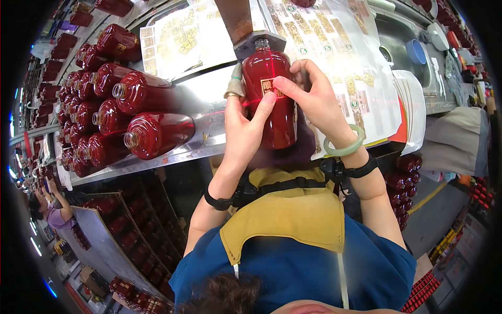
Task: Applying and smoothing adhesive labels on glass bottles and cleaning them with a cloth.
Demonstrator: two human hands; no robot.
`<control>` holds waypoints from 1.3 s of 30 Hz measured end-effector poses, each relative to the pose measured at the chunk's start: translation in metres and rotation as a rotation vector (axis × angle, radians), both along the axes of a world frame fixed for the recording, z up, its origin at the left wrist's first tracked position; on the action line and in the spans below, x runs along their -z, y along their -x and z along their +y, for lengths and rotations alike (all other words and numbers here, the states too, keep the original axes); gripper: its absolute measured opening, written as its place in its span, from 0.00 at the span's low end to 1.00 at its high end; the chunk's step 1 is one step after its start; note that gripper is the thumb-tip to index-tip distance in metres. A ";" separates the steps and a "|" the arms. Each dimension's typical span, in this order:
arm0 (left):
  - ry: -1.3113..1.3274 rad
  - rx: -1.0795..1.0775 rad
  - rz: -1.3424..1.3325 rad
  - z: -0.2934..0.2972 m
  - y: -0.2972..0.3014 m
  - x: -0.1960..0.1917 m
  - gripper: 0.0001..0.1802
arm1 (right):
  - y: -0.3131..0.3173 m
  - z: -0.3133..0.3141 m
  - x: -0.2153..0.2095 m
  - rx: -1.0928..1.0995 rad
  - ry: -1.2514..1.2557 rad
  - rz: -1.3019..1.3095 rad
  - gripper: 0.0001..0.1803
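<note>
Blue shirt, mustard apron (pixel 293 214), black wrist straps, jade bangle (pixel 343 148), gold ring (pixel 232 94).

Small square gold label (pixel 269 87) on front of red bottle (pixel 276 99), centre of bench, crossed by red laser line; left thumb and right fingertips pressing on its edges. Clear sheets of gold labels (pixel 314 42) spread flat behind bottle, right of centre, rows of small gold pieces with a few green-and-white round ones. Second sheet of gold labels (pixel 172 42) lying to left, behind the lying bottles. Stack of white sheets (pixel 413 104) at right bench edge, red-orange layer showing beneath. Gold labels also on lying bottles upper left (pixel 121 48), small, rectangular.
</note>
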State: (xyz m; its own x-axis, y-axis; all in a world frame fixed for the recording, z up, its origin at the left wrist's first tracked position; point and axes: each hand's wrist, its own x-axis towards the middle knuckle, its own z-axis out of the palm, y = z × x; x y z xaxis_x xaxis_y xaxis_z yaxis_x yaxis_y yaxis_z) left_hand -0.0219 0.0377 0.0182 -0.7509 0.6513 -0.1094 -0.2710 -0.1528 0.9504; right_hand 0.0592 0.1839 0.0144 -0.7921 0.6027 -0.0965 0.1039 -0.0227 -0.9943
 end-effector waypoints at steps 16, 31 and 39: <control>0.006 -0.025 0.004 -0.001 -0.001 0.002 0.32 | 0.000 0.000 -0.004 0.006 -0.019 -0.025 0.24; 0.003 -0.010 -0.021 -0.002 0.000 -0.001 0.31 | -0.001 -0.001 -0.012 -0.021 0.030 -0.045 0.24; 0.044 -0.021 0.020 0.000 0.002 0.003 0.31 | 0.001 0.001 -0.010 -0.018 0.029 -0.040 0.23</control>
State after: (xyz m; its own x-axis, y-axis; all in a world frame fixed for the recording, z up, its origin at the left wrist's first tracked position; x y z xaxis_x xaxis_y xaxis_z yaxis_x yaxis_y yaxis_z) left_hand -0.0234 0.0373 0.0147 -0.7666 0.6303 -0.1226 -0.2488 -0.1157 0.9616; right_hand 0.0579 0.1850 0.0242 -0.7982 0.5847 -0.1453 0.1442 -0.0487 -0.9883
